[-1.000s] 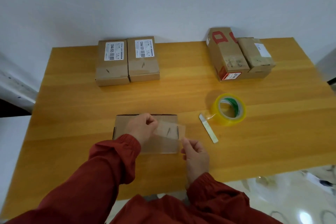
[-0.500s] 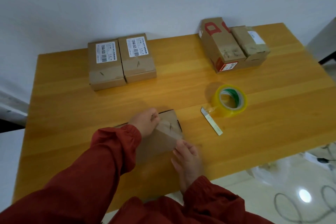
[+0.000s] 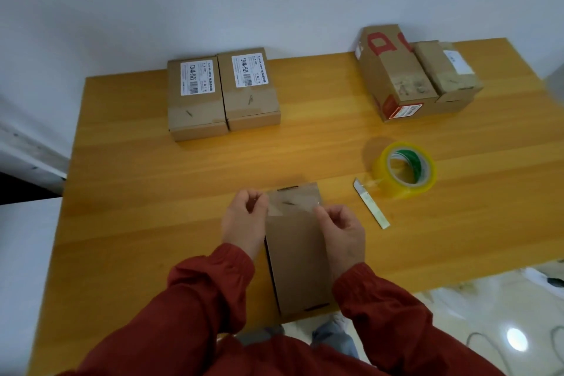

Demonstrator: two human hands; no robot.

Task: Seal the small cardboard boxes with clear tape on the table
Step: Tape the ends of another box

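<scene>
A small brown cardboard box (image 3: 297, 256) lies lengthwise in front of me, its near end at the table's front edge. Across its far end stretches a strip of clear tape (image 3: 291, 203). My left hand (image 3: 244, 223) pinches the strip's left end, and my right hand (image 3: 341, 232) pinches its right end, one hand on each side of the box. The yellowish roll of clear tape (image 3: 404, 169) with a green core lies flat to the right. A narrow cutter blade (image 3: 370, 203) lies beside the roll.
Two labelled boxes (image 3: 222, 91) stand side by side at the back left of the wooden table (image 3: 152, 192). A red-printed box (image 3: 392, 70) and a smaller box (image 3: 445, 73) sit at the back right. The wall runs behind the table.
The box has been turned from sideways to lengthwise. Both hands shifted to its far end and now hold the tape strip stretched across it.
</scene>
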